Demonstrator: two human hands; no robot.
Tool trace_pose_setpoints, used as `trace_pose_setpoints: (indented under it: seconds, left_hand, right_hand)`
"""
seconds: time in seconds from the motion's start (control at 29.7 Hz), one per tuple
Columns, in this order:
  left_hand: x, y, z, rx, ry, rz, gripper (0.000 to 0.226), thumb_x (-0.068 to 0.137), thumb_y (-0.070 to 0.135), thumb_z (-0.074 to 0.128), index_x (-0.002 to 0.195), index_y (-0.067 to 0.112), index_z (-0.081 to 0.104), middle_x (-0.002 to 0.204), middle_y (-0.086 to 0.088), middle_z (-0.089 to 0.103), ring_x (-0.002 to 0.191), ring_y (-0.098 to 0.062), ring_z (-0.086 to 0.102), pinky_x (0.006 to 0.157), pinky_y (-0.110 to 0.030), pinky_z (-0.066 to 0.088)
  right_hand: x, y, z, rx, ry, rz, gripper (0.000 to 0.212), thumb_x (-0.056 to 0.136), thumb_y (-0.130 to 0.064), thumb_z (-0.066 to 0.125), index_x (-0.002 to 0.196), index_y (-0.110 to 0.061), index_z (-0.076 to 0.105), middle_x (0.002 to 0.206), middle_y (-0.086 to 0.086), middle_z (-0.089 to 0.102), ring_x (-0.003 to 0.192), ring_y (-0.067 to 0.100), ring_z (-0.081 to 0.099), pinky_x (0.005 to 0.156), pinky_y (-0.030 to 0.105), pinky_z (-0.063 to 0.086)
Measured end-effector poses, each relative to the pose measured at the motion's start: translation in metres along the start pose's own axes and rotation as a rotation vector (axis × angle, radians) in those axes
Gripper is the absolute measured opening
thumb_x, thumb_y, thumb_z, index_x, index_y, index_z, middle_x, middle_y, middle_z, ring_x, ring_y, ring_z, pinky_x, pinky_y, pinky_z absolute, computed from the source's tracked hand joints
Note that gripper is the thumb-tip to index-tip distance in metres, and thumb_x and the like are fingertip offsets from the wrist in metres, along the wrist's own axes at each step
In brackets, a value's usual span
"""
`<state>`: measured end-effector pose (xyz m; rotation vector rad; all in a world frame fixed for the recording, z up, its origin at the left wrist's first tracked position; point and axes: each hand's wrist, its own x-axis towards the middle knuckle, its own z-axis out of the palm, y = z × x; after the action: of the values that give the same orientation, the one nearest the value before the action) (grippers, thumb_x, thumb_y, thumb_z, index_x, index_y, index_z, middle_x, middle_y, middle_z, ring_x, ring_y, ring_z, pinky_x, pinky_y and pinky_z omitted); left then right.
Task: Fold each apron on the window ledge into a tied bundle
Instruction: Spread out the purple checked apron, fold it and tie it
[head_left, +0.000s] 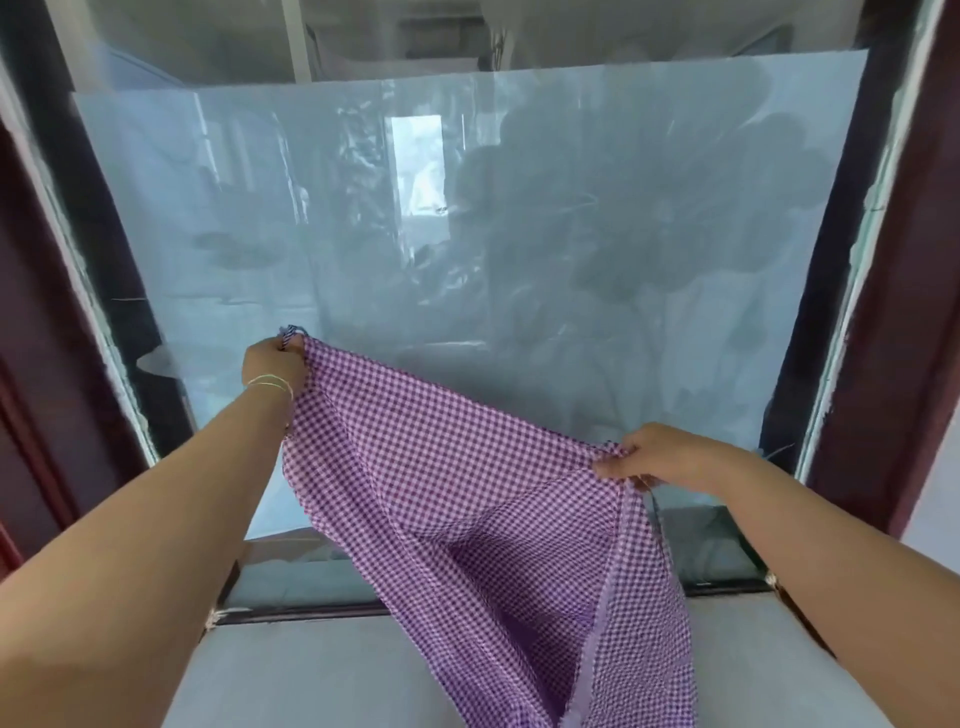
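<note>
A purple and white checked apron (467, 483) hangs stretched in the air in front of the window. My left hand (272, 364) grips its upper left corner, raised higher, with a bit of strap sticking out above the fingers. My right hand (660, 457) pinches the right edge lower down. The cloth sags between both hands and falls past the grey window ledge (322, 670) out of the bottom of the view.
The window pane (467, 260) behind is covered with a pale frosted film. Dark red-brown frame posts (893, 312) stand at either side. A dark bottom rail (301, 613) runs along the back of the ledge.
</note>
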<state>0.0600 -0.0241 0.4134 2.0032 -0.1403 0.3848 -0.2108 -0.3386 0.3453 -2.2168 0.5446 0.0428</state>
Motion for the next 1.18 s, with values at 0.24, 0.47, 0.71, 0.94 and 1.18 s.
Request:
trace_pose_setpoints:
  seconds: [0.24, 0.47, 0.71, 0.94, 1.18]
  left_hand:
    - [-0.005, -0.006, 0.004, -0.002, 0.088, 0.017, 0.039, 0.103, 0.022, 0.037, 0.122, -0.006, 0.056, 0.124, -0.027, 0.058, 0.115, -0.041, 0.053, 0.096, -0.041, 0.04]
    - [-0.01, -0.038, 0.003, -0.046, 0.04, -0.061, 0.039, 0.101, 0.025, 0.039, 0.132, 0.004, 0.052, 0.13, -0.019, 0.056, 0.118, -0.039, 0.052, 0.103, -0.044, 0.041]
    - [-0.012, -0.054, 0.002, -0.098, 0.041, -0.143, 0.036, 0.1, 0.019, 0.043, 0.129, -0.001, 0.054, 0.126, -0.021, 0.059, 0.114, -0.037, 0.055, 0.095, -0.037, 0.043]
    - [-0.019, -0.064, -0.004, -0.12, 0.008, -0.144, 0.036, 0.102, 0.022, 0.038, 0.121, -0.003, 0.057, 0.115, -0.017, 0.061, 0.103, -0.034, 0.057, 0.092, -0.037, 0.045]
    - [-0.023, -0.074, -0.014, -0.058, 0.076, -0.366, 0.031, 0.094, 0.01, 0.054, 0.124, 0.001, 0.057, 0.13, -0.021, 0.055, 0.114, -0.036, 0.056, 0.091, -0.033, 0.044]
  right_hand:
    - [0.007, -0.006, 0.021, -0.357, 0.254, -0.108, 0.028, 0.09, -0.034, 0.063, 0.077, -0.014, 0.047, 0.076, -0.002, 0.052, 0.071, 0.013, 0.05, 0.059, 0.024, 0.034]
    - [0.006, -0.003, 0.026, -0.043, 0.236, -0.085, 0.025, 0.095, -0.025, 0.057, 0.118, -0.015, 0.061, 0.116, -0.003, 0.061, 0.097, 0.015, 0.059, 0.085, 0.027, 0.044]
    - [-0.001, -0.016, 0.02, 0.695, 0.105, -0.063, 0.026, 0.09, -0.014, 0.062, 0.115, -0.006, 0.065, 0.106, 0.013, 0.072, 0.096, 0.028, 0.069, 0.082, 0.035, 0.051]
    - [0.0, -0.02, 0.011, 0.426, 0.423, -0.16, 0.03, 0.084, -0.029, 0.07, 0.071, -0.006, 0.057, 0.076, 0.01, 0.064, 0.073, 0.023, 0.059, 0.064, 0.029, 0.043]
    - [0.003, -0.018, 0.032, 0.224, 0.415, -0.098, 0.037, 0.086, -0.035, 0.068, 0.089, 0.002, 0.067, 0.088, 0.013, 0.069, 0.08, 0.026, 0.064, 0.073, 0.033, 0.048]
